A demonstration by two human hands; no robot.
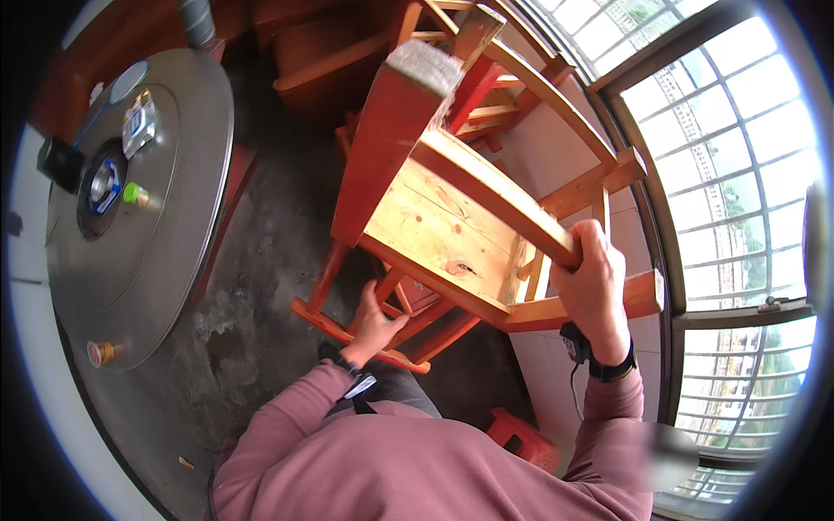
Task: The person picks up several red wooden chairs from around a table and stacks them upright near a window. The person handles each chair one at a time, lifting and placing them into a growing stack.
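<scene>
A red-painted wooden chair (449, 228) is tipped up before me, showing the bare wood underside of its seat. My right hand (591, 286) is closed around the end of one of its wooden bars, on the window side. Lower and to the left, my left hand (378, 325) has thumb and fingers apart at the reddish wooden bars below the chair; whether it grips one is unclear. Those bars belong to another piece of wooden furniture (335, 325), partly hidden. More wooden chair frames (554, 104) stand behind the tipped chair, towards the window.
At the left is a round grey table (195, 215) bearing a foil packet (139, 127), a green-lidded container (135, 194), a badminton racket (128, 81) and a small cup (101, 353). A red plastic stool (524, 443) stands near my right side, by the wall below the barred window (723, 150).
</scene>
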